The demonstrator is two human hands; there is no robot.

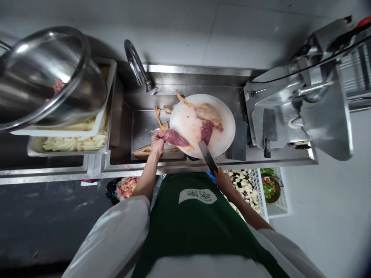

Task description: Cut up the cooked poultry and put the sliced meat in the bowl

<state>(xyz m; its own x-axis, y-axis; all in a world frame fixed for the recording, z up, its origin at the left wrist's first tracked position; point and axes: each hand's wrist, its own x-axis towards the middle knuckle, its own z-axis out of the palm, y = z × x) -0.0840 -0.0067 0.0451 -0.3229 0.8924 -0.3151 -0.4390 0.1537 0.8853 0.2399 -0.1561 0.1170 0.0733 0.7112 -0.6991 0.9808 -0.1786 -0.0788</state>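
Note:
My left hand (159, 141) is closed on the end of a dark red piece of meat (177, 139) with a strip of yellowish skin, at the left rim of a round white cutting board (185, 116). My right hand (223, 179) grips a cleaver (207, 156) by its handle, the blade pointing up and left over the board's front part. Close to the blade tip lies another red piece of meat (206, 132). Behind it rests a pale, skin-covered poultry piece (208, 112). Below my left hand, more poultry (142, 152) lies in the sink.
A faucet (136, 63) stands behind the sink (145, 127). At left, a large steel pot (52, 77) sits above trays of pale cut strips (75, 142). On the right stands a slicing machine (313, 96). Crates with cut eggplant (245, 187) and greens (268, 173) sit below the counter.

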